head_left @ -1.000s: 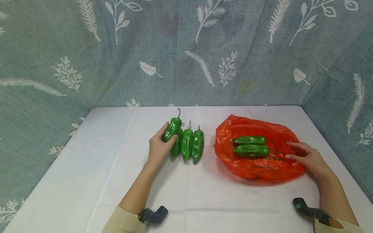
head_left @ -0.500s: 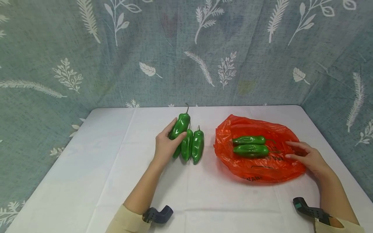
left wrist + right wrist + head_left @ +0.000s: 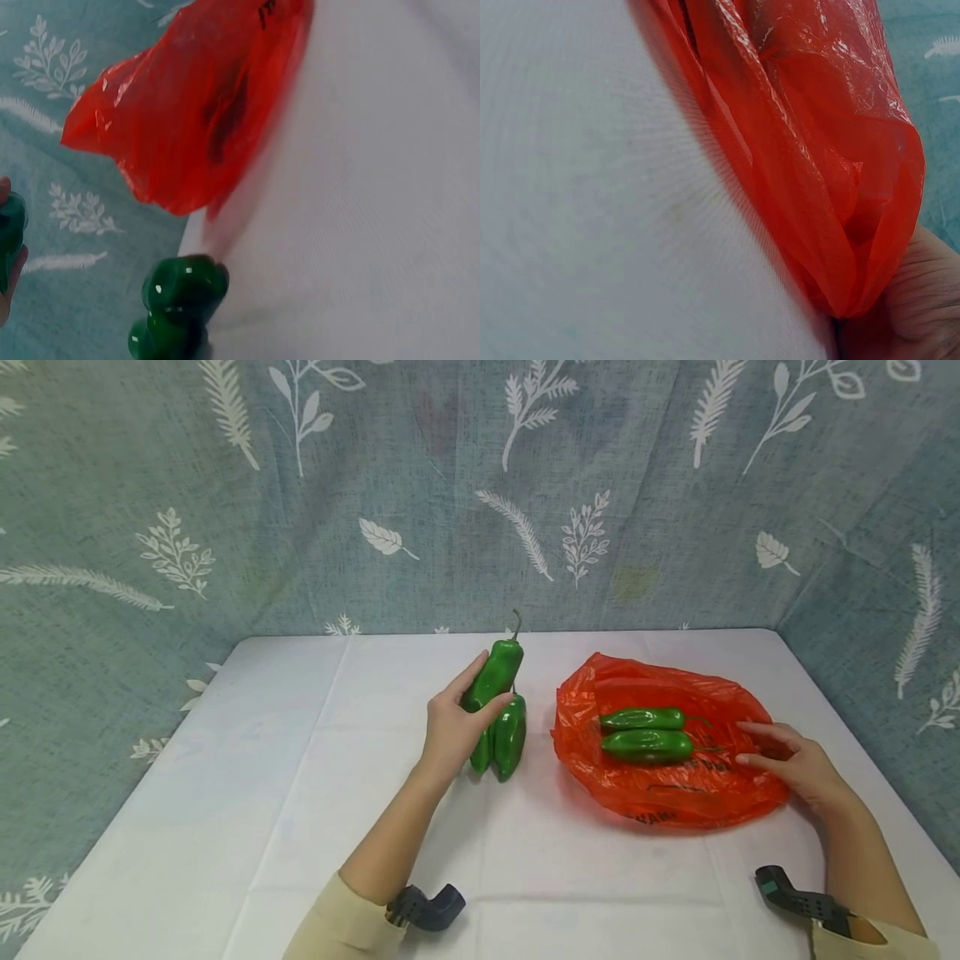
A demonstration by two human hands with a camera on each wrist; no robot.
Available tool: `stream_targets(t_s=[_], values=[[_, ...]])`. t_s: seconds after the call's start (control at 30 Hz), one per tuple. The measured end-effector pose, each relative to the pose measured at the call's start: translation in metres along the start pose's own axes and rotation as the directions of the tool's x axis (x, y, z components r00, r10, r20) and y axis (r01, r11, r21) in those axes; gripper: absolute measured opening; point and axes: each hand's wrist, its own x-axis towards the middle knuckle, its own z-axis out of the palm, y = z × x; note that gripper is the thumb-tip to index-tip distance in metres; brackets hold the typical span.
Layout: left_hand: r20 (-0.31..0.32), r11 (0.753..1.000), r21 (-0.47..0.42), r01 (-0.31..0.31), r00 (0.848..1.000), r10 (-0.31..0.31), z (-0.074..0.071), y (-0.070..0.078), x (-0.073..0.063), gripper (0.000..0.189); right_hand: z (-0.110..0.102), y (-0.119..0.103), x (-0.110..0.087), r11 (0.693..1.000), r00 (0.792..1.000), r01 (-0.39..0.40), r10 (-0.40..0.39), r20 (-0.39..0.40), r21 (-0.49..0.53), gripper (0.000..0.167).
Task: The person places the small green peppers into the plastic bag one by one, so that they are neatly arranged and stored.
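I have the left hand (image 3: 455,722) clamped round a green chili pepper (image 3: 501,667), two more peppers (image 3: 510,742) below it; the right hand (image 3: 813,772) touches a red plastic bag (image 3: 675,810), pinching I can't tell.

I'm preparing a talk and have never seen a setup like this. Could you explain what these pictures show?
There is no robot here: these are a person's two bare hands. The wide picture comes from a camera worn on the head, looking forward and down. The two smaller ones come from cameras on the wrists, probably the dark devices by the sleeves.

The left hand holds a green pepper, tilted with its stem upward. Beneath it, at least two loose peppers lie on a white surface, partly hidden. To their right, an open red bag contains two bagged peppers, side by side. The right hand is at the bag's right edge; I can't tell whether it grips it. Behind hangs a leaf-patterned cloth.
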Motion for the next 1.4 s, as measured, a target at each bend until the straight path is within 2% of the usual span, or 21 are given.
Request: stream_targets(t_s=[0.27,0.5,0.77,1.03,1.17,1.4], values=[[0.029,0.998,0.043,-0.041,0.999,0.04,0.018,0.017,0.001,0.064,0.0,-0.001,0.0,1.0,1.0,0.005,-0.005,-0.001,-0.004,0.06],[0.099,0.988,-0.008,-0.154,0.983,0.154,0.03,0.034,0.005,0.061,0.0,0.0,-0.002,0.999,1.0,0.013,-0.013,0.002,0.042,0.057],[0.187,0.969,-0.087,-0.233,0.951,0.245,0.055,0.052,0.006,0.061,-0.001,-0.001,-0.004,0.998,1.0,0.01,-0.01,0.004,0.06,0.057],[0.24,0.946,-0.126,-0.297,0.916,0.32,0.081,0.06,0.005,0.06,-0.002,-0.002,-0.004,0.999,1.0,0.009,-0.009,0.0,0.049,0.057],[0.28,0.941,-0.106,-0.322,0.898,0.339,0.094,0.062,0.003,0.061,-0.001,-0.002,-0.004,1.0,1.0,0.01,-0.01,-0.005,0.029,0.057],[0.367,0.939,-0.007,-0.343,0.873,0.322,0.113,0.064,-0.001,0.063,-0.001,-0.001,-0.003,1.0,1.0,0.002,-0.002,-0.012,-0.007,0.06]])
